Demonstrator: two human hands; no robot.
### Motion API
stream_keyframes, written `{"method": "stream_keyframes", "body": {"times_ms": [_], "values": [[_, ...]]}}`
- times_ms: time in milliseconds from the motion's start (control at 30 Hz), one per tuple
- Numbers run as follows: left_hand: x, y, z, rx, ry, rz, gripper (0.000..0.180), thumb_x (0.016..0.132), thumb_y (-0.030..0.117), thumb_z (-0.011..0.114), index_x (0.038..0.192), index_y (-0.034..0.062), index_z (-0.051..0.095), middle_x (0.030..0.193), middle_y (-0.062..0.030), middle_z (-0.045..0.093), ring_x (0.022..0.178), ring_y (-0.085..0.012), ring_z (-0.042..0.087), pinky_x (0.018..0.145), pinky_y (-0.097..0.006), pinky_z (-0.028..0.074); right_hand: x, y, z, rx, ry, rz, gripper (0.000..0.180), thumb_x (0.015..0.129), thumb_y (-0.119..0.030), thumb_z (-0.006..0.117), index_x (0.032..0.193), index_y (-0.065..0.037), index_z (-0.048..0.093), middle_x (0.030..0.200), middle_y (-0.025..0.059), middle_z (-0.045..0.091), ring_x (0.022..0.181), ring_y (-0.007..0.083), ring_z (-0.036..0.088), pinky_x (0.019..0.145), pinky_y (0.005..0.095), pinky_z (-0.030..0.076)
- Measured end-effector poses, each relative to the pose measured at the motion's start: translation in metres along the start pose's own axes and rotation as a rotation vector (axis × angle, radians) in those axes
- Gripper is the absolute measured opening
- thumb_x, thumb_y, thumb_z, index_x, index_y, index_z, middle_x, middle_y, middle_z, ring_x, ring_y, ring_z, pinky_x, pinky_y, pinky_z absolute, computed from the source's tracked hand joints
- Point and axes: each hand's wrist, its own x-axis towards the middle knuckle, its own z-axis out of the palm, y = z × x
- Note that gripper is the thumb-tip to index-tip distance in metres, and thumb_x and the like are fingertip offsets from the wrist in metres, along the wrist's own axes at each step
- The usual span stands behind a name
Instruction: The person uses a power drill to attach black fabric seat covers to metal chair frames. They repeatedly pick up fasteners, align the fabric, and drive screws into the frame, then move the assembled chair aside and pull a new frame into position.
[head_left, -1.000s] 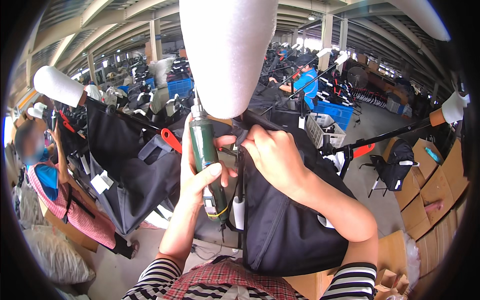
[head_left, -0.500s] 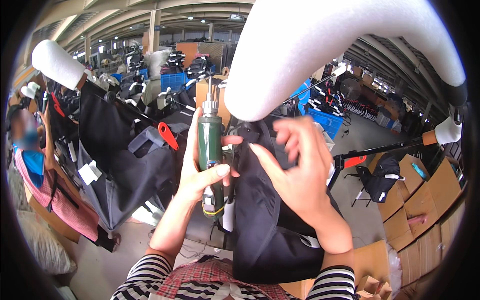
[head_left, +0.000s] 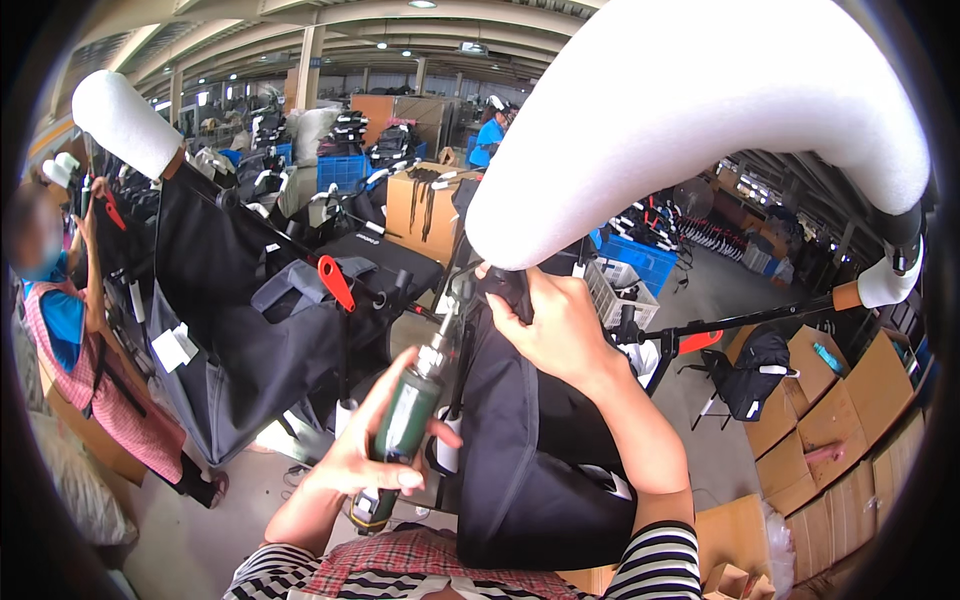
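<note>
My left hand is wrapped round a green electric screwdriver, whose bit points up and slightly right toward a black joint. My right hand is closed on that joint, just below the rounded end of a thick curved handle wrapped in white foam. Black fabric hangs from the frame between my forearms. Whether the bit touches a screw is too small to tell.
Left stands a similar black fabric frame with a red lever. Beyond it a co-worker in a pink checked apron raises a hand. Cardboard boxes stand right. A grey crate and blue bins stand farther back.
The screwdriver has dropped lower and tilted to the right in my left hand. My right hand has moved left and taken hold of the black joint under the white foam.
</note>
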Motion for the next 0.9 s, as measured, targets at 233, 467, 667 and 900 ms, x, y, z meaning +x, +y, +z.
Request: {"method": "stream_keyframes", "body": {"times_ms": [233, 467, 667, 900], "values": [[0.008, -0.007, 0.008, 0.075, -0.018, -0.023, 0.12, 0.074, -0.005, 0.081, 0.16, 0.0155, -0.001, 0.104, -0.0177, 0.063, 0.076, -0.0171, 0.067, 0.062, -0.028, 0.055, 0.0, -0.001, 0.0, -0.001, -0.02, 0.01, 0.03, 0.083, -0.004, 0.069, 0.111, -0.001, 0.06, 0.072, 0.0171, 0.065, 0.062, 0.0355, 0.067, 0.055, 0.0424, 0.054], [0.015, -0.011, 0.027, 0.234, 0.084, -0.015, 0.114, 0.079, -0.008, 0.075, 0.16, 0.0193, 0.0, 0.09, -0.0113, 0.061, 0.066, -0.0135, 0.063, 0.059, -0.027, 0.053, -0.005, 0.004, 0.003, -0.026, 0.037, -0.06, 0.037, 0.082, -0.001, 0.068, 0.117, 0.0, 0.057, 0.071, 0.0161, 0.064, 0.061, 0.0339, 0.067, 0.054, 0.0427, 0.052], [0.017, -0.014, 0.036, 0.076, 0.076, -0.035, 0.11, 0.081, -0.012, 0.067, 0.16, 0.0234, 0.0, 0.082, -0.012, 0.055, 0.06, -0.0179, 0.06, 0.057, -0.032, 0.052, -0.006, -0.003, -0.001, -0.069, -0.003, 0.023, 0.028, 0.083, 0.0, 0.068, 0.111, 0.001, 0.063, 0.075, 0.0187, 0.068, 0.062, 0.0333, 0.068, 0.056, 0.04, 0.052], [0.02, -0.015, 0.042, -0.018, 0.065, -0.039, 0.105, 0.084, -0.013, 0.061, 0.16, 0.0256, -0.001, 0.084, -0.0116, 0.056, 0.059, -0.018, 0.061, 0.058, -0.033, 0.053, -0.006, 0.0, 0.0, -0.007, -0.004, -0.003, 0.027, 0.084, 0.002, 0.067, 0.11, 0.002, 0.062, 0.075, 0.0184, 0.067, 0.062, 0.0331, 0.068, 0.055, 0.0388, 0.052]]}}
